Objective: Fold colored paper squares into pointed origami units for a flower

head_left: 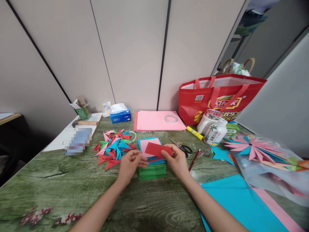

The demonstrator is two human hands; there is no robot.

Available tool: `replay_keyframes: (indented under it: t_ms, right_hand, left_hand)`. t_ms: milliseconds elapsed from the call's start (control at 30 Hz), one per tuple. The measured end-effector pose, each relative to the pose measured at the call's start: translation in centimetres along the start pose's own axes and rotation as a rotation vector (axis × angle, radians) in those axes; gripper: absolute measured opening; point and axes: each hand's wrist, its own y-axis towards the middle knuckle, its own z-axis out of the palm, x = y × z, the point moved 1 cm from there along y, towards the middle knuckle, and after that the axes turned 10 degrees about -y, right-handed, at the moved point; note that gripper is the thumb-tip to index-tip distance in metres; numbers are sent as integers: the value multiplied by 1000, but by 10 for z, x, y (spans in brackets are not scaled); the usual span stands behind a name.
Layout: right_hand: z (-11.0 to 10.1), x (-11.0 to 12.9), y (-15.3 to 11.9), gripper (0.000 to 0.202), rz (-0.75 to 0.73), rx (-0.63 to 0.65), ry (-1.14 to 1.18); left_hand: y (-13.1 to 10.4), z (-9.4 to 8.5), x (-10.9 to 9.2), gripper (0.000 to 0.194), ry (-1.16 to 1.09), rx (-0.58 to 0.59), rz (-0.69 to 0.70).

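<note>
A red rectangular piece of paper (154, 149) is pinched between the thumb and fingers of my right hand (177, 159), above the paper stack. My left hand (130, 164) hovers by the stack's left side, fingers loosely bent and partly apart, with nothing visible in it. Beneath the red paper lies a pink sheet (151, 141) on top of blue sheets (158, 161). Green paper pieces (152, 173) are stacked at the near side. Left of my left hand is a pile of folded pointed paper pieces (117, 147) in red, blue, pink and green.
Scissors (184, 149), a brown pencil-like stick (195, 160) and a glue stick (194, 132) lie to the right. Large pink sheets (154, 120) carry a tape roll (171, 119). A tissue box (120, 115), hammer (85, 122), red bag (190, 106), white bottle (216, 132) and blue sheets (238, 203) surround the work area.
</note>
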Motion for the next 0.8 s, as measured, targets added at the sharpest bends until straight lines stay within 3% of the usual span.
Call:
replay_keyframes:
  t_ms: [200,367,533,800]
  right_hand:
    - [13,12,-15,15,-134,170,35]
    - [14,20,-20,15,-251,265,28]
    - [18,18,-22,26,-181,334,65]
    - [19,18,-23,35,-82,377,123]
  left_hand:
    - [-3,6,7,45,-47,84,2]
    - [-2,1,3,37,141,-2,139]
    - [-2,0,-1,36,236,-22,201]
    - [-3,4,-2,53,56,60,196]
